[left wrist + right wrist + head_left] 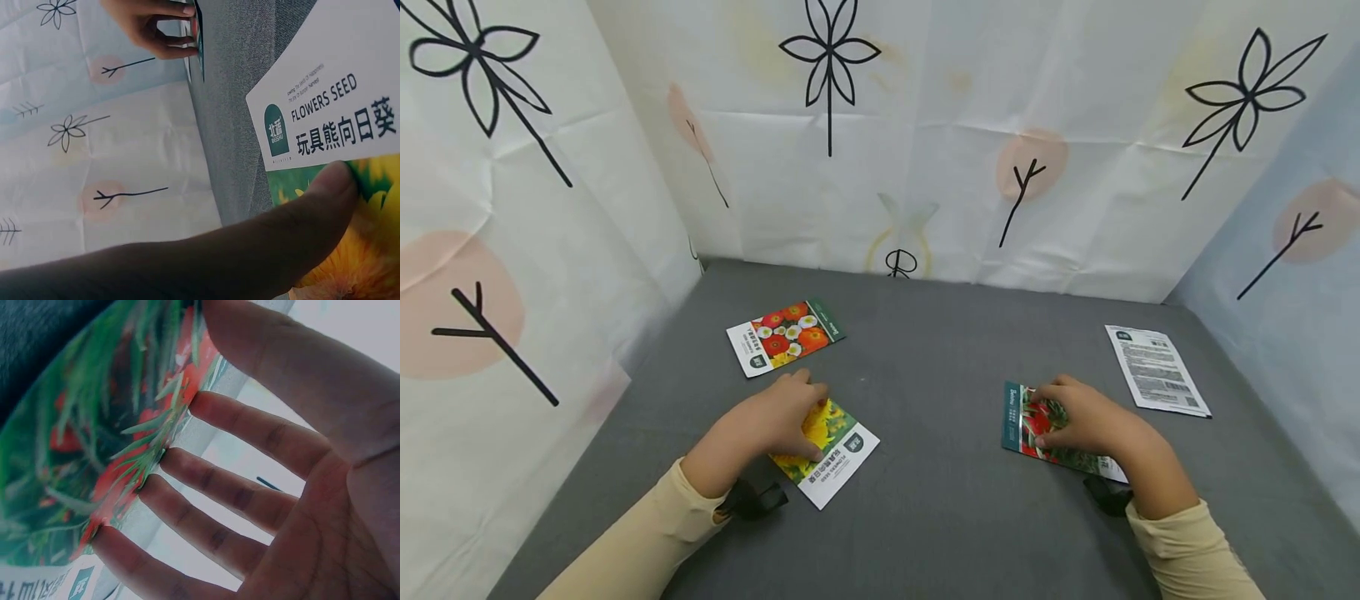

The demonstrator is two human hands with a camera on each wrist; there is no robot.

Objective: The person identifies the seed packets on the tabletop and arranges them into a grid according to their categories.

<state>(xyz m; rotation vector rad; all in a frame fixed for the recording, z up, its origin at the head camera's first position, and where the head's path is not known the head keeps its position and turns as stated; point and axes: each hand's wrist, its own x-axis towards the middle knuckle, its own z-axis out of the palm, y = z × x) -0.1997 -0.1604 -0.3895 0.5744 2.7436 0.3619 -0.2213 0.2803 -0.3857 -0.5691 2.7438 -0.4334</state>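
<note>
My left hand holds a sunflower seed packet with yellow flowers and a white label reading FLOWERS SEED. Its thumb lies across the printed front in the left wrist view; the other fingers there are hidden. On the right, my right hand grips a seed packet with red flowers, green leaves and a teal end band. Thumb and fingertips meet this packet from opposite long sides, and its picture looks bowed in the right wrist view.
Another seed packet, with red, orange and white flowers, lies beyond my left hand. At the far right a packet shows its printed white back. All are on a grey cloth surface, bounded by patterned white fabric walls.
</note>
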